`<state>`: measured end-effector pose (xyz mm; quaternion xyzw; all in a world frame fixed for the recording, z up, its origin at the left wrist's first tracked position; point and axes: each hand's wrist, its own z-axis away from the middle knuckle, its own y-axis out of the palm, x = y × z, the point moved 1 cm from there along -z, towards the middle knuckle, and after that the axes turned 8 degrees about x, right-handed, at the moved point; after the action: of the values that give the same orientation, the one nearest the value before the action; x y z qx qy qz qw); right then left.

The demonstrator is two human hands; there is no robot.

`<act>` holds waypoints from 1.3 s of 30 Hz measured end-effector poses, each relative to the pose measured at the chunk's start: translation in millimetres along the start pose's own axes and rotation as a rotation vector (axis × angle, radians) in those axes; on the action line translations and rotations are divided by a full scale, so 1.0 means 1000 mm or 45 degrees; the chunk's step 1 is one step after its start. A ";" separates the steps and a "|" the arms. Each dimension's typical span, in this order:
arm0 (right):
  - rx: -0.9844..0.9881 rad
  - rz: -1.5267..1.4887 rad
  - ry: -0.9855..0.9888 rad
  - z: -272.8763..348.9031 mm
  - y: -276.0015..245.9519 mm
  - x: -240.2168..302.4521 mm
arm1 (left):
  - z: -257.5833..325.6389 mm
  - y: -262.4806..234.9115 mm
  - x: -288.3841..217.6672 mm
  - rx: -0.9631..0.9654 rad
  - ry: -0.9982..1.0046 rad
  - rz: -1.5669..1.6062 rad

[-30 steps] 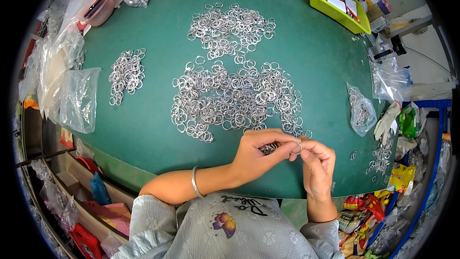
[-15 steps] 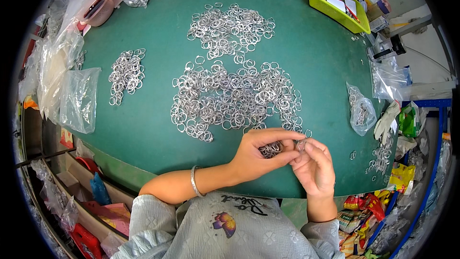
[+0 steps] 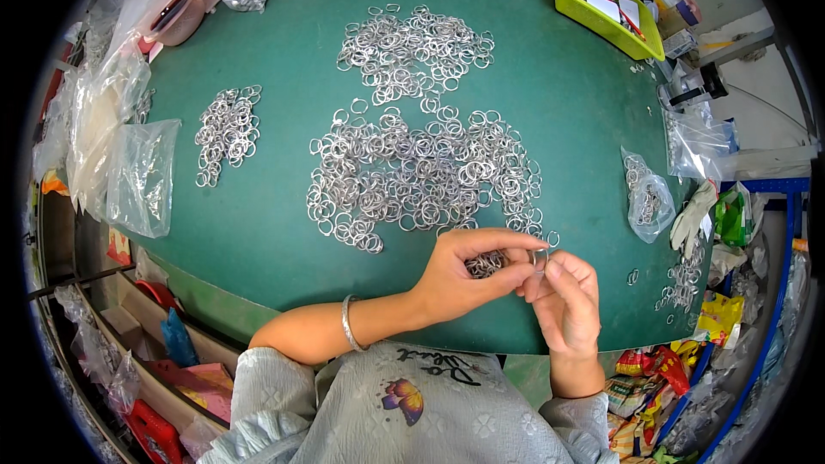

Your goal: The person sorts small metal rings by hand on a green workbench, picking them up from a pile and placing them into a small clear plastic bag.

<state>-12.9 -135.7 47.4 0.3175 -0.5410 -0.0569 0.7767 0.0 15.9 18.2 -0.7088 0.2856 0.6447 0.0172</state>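
Note:
My left hand (image 3: 455, 279) curls over the near edge of the big heap, with a clump of silver metal rings (image 3: 485, 265) cupped in its palm. Its thumb and fingertips reach right to a single metal ring (image 3: 540, 259). My right hand (image 3: 569, 305) pinches that ring between thumb and fingers, so both hands meet at it. Just beyond the fingertips a loose ring (image 3: 553, 239) lies on the table. The large heap of rings (image 3: 421, 174) spreads in front of my hands. Part of the right fingers is hidden behind the thumb.
Further rings form a far pile (image 3: 412, 47) and a smaller left pile (image 3: 228, 133) on the green table (image 3: 284, 51). A yellow-green basket (image 3: 606, 21) holds tools at the far right. Clear plastic bags (image 3: 137, 176) line the left edge; a bagged bunch (image 3: 649, 206) lies right.
The ring between my fingertips has turned slightly, and my right fingers have shifted a little around it. The heaps look the same.

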 end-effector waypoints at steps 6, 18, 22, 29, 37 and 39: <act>-0.001 0.110 -0.032 0.000 0.003 -0.001 | 0.001 -0.001 0.000 0.011 -0.013 0.047; -0.021 0.252 -0.146 0.001 0.007 -0.001 | 0.001 -0.002 0.001 0.059 -0.006 0.123; -0.005 0.325 -0.204 0.001 0.006 -0.002 | 0.000 -0.001 0.000 0.045 0.003 0.111; 0.020 0.416 -0.266 0.001 0.006 -0.001 | 0.000 -0.001 0.001 0.056 0.050 0.138; 0.034 0.470 -0.305 0.000 0.006 0.000 | 0.000 0.000 -0.001 0.045 0.032 0.127; 0.029 0.474 -0.307 0.000 0.007 0.000 | 0.000 -0.001 -0.001 0.045 0.055 0.116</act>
<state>-14.0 -130.3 51.5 0.2119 -0.6798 0.0562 0.6999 0.1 16.8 18.5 -0.7084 0.3292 0.6243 -0.0058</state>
